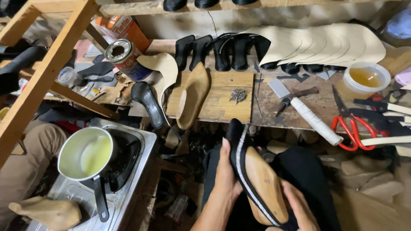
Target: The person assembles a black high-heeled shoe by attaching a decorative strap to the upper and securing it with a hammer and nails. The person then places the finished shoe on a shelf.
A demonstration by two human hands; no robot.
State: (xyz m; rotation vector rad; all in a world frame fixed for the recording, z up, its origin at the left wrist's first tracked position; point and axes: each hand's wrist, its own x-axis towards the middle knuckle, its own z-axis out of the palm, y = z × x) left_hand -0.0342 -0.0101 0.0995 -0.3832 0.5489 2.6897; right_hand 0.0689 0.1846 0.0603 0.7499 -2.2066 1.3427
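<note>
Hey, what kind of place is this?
Most likely a small shoemaker's workshop: the hands hold a wooden last wrapped in a black upper, cut insoles line the bench, and red scissors lie by a tack pile.

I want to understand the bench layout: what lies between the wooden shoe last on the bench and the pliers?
In the head view, a small pile of nails lies on the wooden board between the wooden shoe last and the pliers.

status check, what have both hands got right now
Left hand and right hand both grip wooden shoe last with black strap upper, over lap. Nothing between them.
</note>
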